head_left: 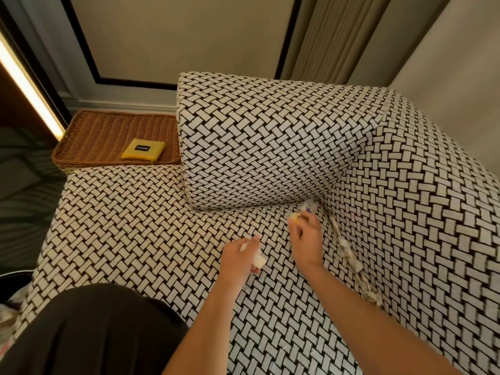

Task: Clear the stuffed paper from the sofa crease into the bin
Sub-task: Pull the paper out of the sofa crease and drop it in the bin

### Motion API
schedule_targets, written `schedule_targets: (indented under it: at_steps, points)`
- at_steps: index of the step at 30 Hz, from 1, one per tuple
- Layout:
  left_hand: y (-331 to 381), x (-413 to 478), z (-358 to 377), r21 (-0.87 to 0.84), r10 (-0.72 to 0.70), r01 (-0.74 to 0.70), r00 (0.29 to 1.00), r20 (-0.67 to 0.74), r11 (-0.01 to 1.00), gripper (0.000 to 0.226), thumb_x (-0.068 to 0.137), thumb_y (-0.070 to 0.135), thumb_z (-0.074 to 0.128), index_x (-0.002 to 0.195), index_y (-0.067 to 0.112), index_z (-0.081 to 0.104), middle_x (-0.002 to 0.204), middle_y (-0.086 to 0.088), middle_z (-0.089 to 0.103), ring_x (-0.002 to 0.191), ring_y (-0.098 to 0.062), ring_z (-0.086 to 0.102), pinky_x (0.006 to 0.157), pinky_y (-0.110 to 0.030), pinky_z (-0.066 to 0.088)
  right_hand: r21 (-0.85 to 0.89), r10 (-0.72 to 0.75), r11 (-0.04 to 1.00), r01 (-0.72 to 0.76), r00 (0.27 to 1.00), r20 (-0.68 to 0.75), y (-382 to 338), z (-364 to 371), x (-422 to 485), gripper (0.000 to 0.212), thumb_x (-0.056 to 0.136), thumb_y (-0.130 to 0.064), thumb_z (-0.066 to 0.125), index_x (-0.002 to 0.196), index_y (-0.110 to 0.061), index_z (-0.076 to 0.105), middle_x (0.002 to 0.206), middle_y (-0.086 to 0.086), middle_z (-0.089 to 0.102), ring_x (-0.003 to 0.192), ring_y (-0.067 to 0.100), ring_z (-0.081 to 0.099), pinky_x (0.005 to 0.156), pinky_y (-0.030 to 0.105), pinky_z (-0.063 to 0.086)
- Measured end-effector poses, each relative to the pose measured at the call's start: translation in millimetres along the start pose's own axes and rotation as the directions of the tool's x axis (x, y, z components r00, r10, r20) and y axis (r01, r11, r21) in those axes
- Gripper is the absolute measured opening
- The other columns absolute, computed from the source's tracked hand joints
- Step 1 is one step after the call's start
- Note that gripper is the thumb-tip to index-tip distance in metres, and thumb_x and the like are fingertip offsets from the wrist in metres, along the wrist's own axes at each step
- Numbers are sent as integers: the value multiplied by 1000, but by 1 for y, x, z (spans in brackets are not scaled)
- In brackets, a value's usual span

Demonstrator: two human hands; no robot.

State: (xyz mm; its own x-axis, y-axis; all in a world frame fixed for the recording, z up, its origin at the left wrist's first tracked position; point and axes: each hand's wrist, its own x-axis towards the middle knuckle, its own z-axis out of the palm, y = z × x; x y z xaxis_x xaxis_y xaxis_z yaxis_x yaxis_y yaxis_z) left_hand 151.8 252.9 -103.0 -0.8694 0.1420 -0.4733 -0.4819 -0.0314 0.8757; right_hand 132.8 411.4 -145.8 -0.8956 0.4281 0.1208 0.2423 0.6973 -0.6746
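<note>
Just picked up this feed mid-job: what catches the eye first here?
The bold black-and-white woven sofa fills the view. At its back corner the right hand pinches a paper scrap, while the left hand grips a white wad. A crumpled paper strip lies in the crease to the right.

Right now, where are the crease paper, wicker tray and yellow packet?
crease paper (pixel 353 262): head view, middle of the crumpled strip.
wicker tray (pixel 108 131): head view, bare woven floor.
yellow packet (pixel 143 150): head view, its black label.

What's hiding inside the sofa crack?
Crumpled printed paper runs along it; the right hand pinches another piece at the corner. Anything pushed deeper is hidden by the sofa fabric.
</note>
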Motion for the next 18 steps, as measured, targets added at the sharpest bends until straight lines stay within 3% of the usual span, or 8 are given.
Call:
schedule_targets:
  at_steps: [3, 5, 7, 8, 10, 12, 15, 18]
  points:
    - [1, -12, -2, -29, -35, 35, 999, -19, 999, 17, 92, 25, 53, 81, 14, 58, 82, -9, 56, 65, -15, 56, 49, -20, 49, 61, 2, 998, -3, 1000, 17, -8, -1, -18, 29, 92, -25, 54, 64, -21, 48, 77, -1, 52, 63, 9, 46, 50, 13, 37]
    - [1, -21, -2, -60, -86, 84, 996, -29, 995, 17, 92, 27, 53, 80, 15, 57, 81, -10, 56, 62, -15, 54, 54, -23, 49, 69, 7, 998, -5, 1000, -20, -13, -3, -29, 25, 91, -24, 55, 68, -17, 48, 62, -4, 46, 52, 8, 38, 43, 14, 29]
    - [2, -30, -3, -93, -136, 132, 990, -39, 987, 18, 92, 27, 54, 79, 15, 55, 79, -10, 56, 61, -15, 53, 61, -26, 50, 62, -5, 998, 5, 1000, 3, -15, -1, -39, 13, 93, -22, 53, 82, -15, 50, 62, -5, 48, 50, 5, 40, 42, 13, 31]
    - [2, -35, -4, -96, -148, 142, 988, -51, 985, 18, 92, 27, 54, 79, 15, 54, 79, -9, 55, 62, -15, 53, 61, -27, 50, 54, -6, 999, 4, 999, 35, -17, -1, -45, 8, 93, -23, 51, 92, -15, 50, 65, -4, 52, 52, 5, 44, 43, 13, 33]
    - [1, -41, -6, -62, -161, 157, 984, -76, 986, 17, 92, 29, 53, 85, 13, 56, 82, -10, 56, 62, -13, 52, 56, -23, 47, -6, -55, 998, 56, 997, 59, -19, 1, -52, 19, 94, -26, 49, 111, -16, 48, 74, 0, 59, 59, 10, 53, 47, 16, 39]
    - [-1, -46, -8, -51, -173, 168, 979, -104, 984, 21, 92, 31, 53, 97, 11, 57, 87, -11, 58, 60, -12, 50, 49, -19, 44, -174, -157, 970, 172, 983, 97, -19, 3, -54, 28, 94, -32, 46, 117, -17, 48, 86, 0, 60, 74, 14, 56, 63, 19, 43]
    - [-2, -57, -11, -81, -195, 185, 969, -151, 979, 26, 91, 30, 53, 104, 9, 58, 87, -10, 58, 61, -12, 49, 51, -19, 42, -389, -178, 893, 227, 971, 159, -21, 2, -60, 35, 95, -41, 40, 113, -14, 54, 103, 0, 51, 92, 11, 49, 85, 24, 43]
    - [3, -72, -14, -169, -207, 178, 963, -173, 969, 26, 90, 30, 55, 104, 8, 58, 86, -9, 57, 63, -12, 49, 52, -20, 43, -392, -162, 889, 235, 964, 211, -20, -1, -66, 36, 93, -39, 45, 103, -9, 60, 104, 0, 44, 90, 8, 46, 87, 26, 49]
